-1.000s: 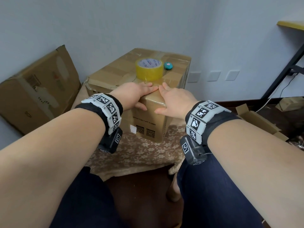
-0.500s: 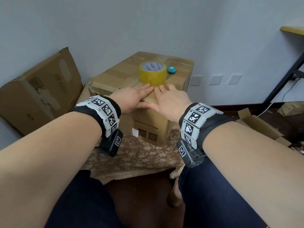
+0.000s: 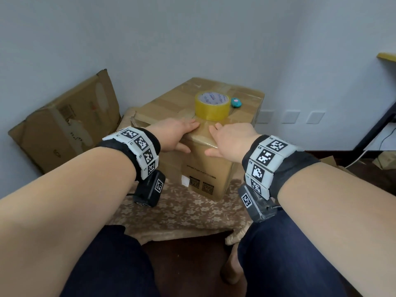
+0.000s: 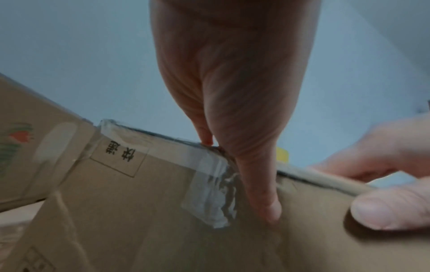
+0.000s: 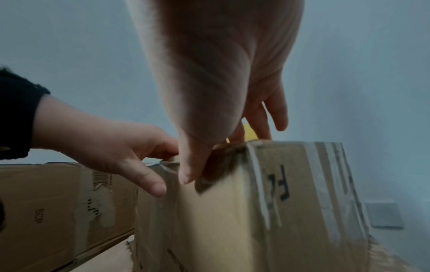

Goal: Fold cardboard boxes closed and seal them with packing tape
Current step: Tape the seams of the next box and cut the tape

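A closed cardboard box (image 3: 205, 168) stands on a cloth-covered table, with shiny clear tape over its near top edge. A yellow roll of packing tape (image 3: 212, 108) sits on its lid just beyond my hands. My left hand (image 3: 179, 132) and right hand (image 3: 231, 137) lie flat on that edge a small gap apart, fingers straight on the lid and thumbs down the front face. In the left wrist view my left hand (image 4: 232, 110) has its thumb pressed on the box (image 4: 139, 211) beside crinkled tape. In the right wrist view my right hand (image 5: 221, 119) rests over the box (image 5: 232, 211) corner.
A small teal object (image 3: 236, 102) lies on the lid right of the roll. A second cardboard box (image 3: 64, 125) leans against the wall at left. The floral cloth (image 3: 182, 215) hangs over the table's front. A black desk leg (image 3: 377, 129) and loose cardboard stand at right.
My fingertips touched each other before; now the hands have slid a little apart along the near top edge. The box and tape roll have not moved.
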